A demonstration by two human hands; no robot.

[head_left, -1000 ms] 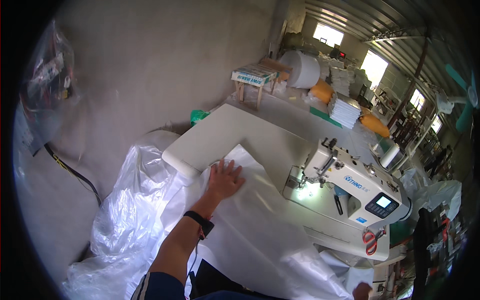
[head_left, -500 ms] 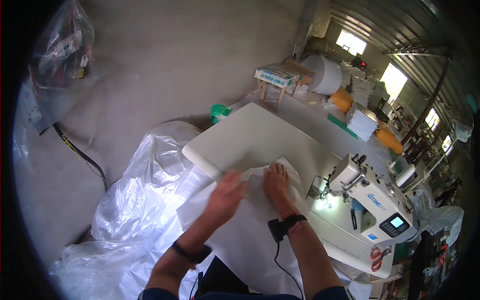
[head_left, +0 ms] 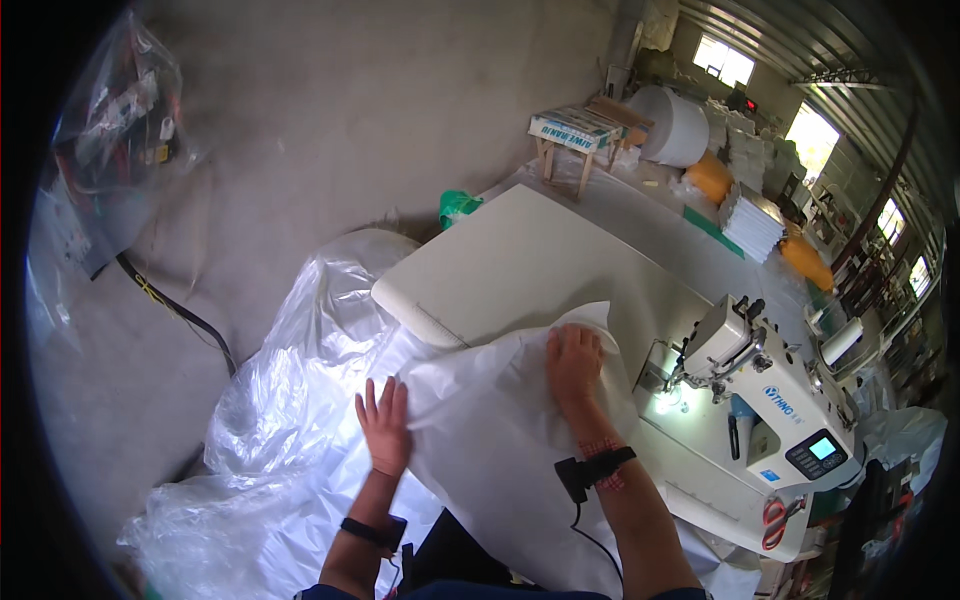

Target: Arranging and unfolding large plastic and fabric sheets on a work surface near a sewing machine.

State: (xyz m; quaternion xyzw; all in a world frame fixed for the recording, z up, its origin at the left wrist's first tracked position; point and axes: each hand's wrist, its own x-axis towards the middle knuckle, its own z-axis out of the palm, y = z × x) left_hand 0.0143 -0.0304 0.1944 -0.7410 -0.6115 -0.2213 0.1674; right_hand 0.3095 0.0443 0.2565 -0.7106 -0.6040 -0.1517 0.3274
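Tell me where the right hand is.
In the head view, the right hand lies flat on the white sheet, just left of the sewing machine.

Both hands [head_left: 480, 395] flat on white fabric [head_left: 500, 440]

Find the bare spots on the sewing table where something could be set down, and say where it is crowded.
Free: the table top beyond the white sheet, toward its far corner. Crowded: by the sewing machine, where the right hand presses the sheet; the left hand lies at its edge.
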